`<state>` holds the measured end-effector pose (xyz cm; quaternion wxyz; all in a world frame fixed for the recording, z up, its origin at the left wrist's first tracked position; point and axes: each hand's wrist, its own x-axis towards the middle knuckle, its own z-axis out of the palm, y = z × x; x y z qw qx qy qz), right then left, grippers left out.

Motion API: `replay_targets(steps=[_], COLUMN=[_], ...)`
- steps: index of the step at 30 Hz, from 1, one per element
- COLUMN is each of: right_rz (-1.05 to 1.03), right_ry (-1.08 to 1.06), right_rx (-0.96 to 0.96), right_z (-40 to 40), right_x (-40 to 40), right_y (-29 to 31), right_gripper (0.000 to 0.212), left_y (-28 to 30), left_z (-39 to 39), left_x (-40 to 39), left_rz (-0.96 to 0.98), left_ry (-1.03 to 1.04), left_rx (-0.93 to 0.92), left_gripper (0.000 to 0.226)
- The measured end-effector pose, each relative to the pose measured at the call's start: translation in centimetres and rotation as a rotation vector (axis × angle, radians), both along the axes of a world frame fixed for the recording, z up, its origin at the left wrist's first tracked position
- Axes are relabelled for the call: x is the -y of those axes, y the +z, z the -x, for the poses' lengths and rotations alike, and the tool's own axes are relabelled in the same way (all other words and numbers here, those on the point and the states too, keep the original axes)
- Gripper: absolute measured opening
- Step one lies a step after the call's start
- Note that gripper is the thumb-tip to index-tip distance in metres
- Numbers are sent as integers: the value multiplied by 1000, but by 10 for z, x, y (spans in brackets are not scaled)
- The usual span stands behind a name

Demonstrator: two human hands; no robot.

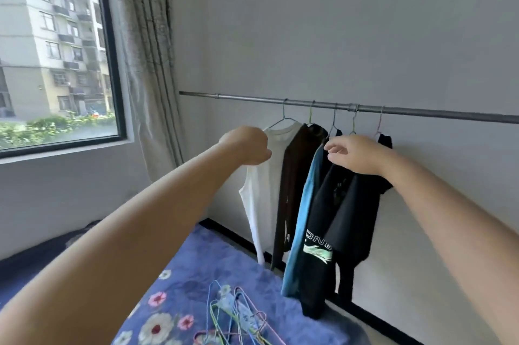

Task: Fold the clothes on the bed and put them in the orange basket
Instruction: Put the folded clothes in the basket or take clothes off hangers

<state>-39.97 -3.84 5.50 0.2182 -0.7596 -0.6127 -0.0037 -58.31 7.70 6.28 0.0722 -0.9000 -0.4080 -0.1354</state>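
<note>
Several garments hang on wire hangers from a grey metal rail (252, 98) along the wall: a white top (262, 204), a brown top (292, 190), a blue-and-black shirt (311, 232) with a printed logo, and more black clothes (362, 204). My left hand (247, 145) is curled at the shoulder of the white top and seems to grip it. My right hand (354, 155) pinches the shoulder of the blue-and-black shirt near its hanger. The bed (196, 274), with a blue flowered cover, lies below. No orange basket is in view.
A pile of empty coloured wire hangers (238, 316) lies on the bed's near end. A window (56, 50) with a dark frame and a grey curtain (148, 64) fill the left. A narrow gap separates the bed from the wall.
</note>
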Motion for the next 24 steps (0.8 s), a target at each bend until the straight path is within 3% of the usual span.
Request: replay_targets(steps=[13, 24], right_rz=[-14, -39], right_ry=[-177, -158], right_rx=[-69, -67], right_z=[-263, -442], right_x=[-69, -158], right_y=[-24, -30], right_gripper=[27, 36], left_y=[-21, -59], left_z=[-262, -439], left_x=[-90, -147], left_rz=[137, 274], left_ry=[-207, -215], left_rx=[-62, -74], left_gripper=[27, 44])
